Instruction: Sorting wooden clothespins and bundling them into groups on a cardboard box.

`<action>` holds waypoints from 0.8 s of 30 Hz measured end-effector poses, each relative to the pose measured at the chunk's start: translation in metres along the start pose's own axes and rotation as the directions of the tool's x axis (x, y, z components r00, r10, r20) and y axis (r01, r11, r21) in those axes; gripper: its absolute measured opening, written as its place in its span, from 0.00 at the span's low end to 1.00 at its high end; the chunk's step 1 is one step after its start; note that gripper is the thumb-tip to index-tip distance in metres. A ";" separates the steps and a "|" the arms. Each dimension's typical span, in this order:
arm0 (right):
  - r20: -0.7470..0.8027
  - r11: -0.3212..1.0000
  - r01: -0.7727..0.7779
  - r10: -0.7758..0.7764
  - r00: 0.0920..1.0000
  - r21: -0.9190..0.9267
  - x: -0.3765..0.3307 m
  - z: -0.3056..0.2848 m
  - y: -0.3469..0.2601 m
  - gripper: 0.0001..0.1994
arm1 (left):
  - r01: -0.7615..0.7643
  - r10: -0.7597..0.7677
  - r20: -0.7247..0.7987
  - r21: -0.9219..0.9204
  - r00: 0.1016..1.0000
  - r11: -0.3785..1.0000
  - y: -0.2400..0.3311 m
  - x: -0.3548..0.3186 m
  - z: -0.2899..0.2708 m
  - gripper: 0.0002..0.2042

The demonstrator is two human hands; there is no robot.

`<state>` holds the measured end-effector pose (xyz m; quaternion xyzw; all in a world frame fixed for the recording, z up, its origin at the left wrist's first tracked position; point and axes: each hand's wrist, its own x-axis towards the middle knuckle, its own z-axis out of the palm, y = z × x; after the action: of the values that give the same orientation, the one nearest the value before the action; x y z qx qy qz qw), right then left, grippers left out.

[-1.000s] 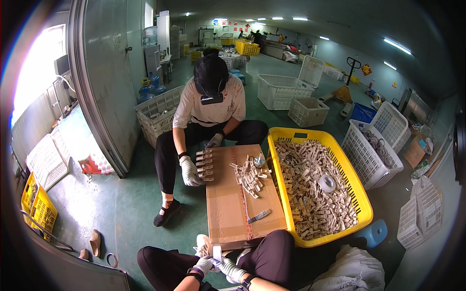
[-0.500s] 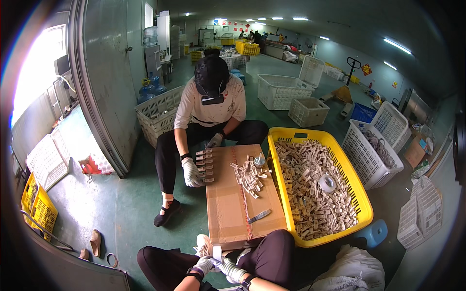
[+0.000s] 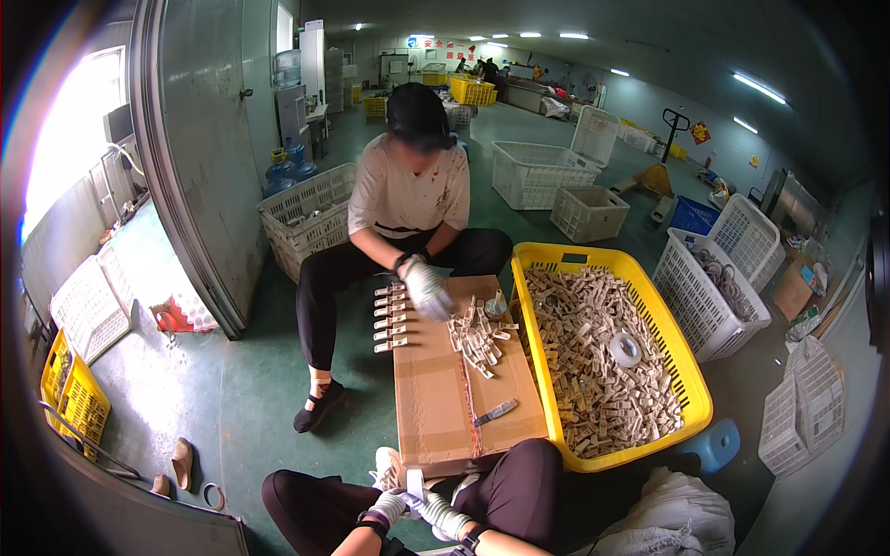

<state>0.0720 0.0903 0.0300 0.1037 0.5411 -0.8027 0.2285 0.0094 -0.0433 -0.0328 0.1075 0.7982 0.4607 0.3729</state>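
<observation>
Low in front of me, between my knees, my gloved left hand (image 3: pixel 387 507) and gloved right hand (image 3: pixel 439 515) are close together, fingers closed around a small white flat piece (image 3: pixel 414 482) that sticks up between them. What kind of piece it is I cannot make out. Just beyond lies a cardboard box (image 3: pixel 431 398). On its top are a flat metal blade-like tool (image 3: pixel 496 412), a pile of wooden clips (image 3: pixel 477 345) and a small metal-topped jar (image 3: pixel 496 308). Several clips (image 3: pixel 390 332) stand in a row along the box's left edge.
A co-worker (image 3: pixel 408 195) sits across the box, one gloved hand over it. At its right, a yellow crate (image 3: pixel 691 394) holds many clips and a tape roll (image 3: pixel 625 349). A blue stool (image 3: pixel 718 445) and white sack (image 3: pixel 681 514) lie to my right.
The co-worker's gloved hand has moved from the row of clips at the box's left edge across to near the clip pile, and their head has shifted. My hands stay in place.
</observation>
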 end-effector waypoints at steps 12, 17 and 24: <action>-0.057 0.995 -0.049 0.044 0.997 -0.089 -0.004 -0.017 -0.002 0.22 | 0.117 -0.127 -0.084 -0.111 0.988 0.987 0.049 -0.008 0.006 0.15; -0.017 0.996 -0.066 0.065 0.998 -0.062 -0.011 0.003 -0.020 0.23 | -0.164 0.164 -0.017 -0.175 0.986 0.971 -0.059 0.024 0.009 0.15; -0.059 0.993 -0.005 -0.002 0.998 -0.115 -0.017 -0.009 -0.019 0.21 | 0.028 -0.032 -0.025 -0.141 0.999 0.990 -0.017 0.019 0.017 0.16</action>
<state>0.0770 0.1088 0.0490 0.1147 0.5929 -0.7665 0.2186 0.0113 -0.0321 -0.0613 0.0627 0.7700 0.5118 0.3757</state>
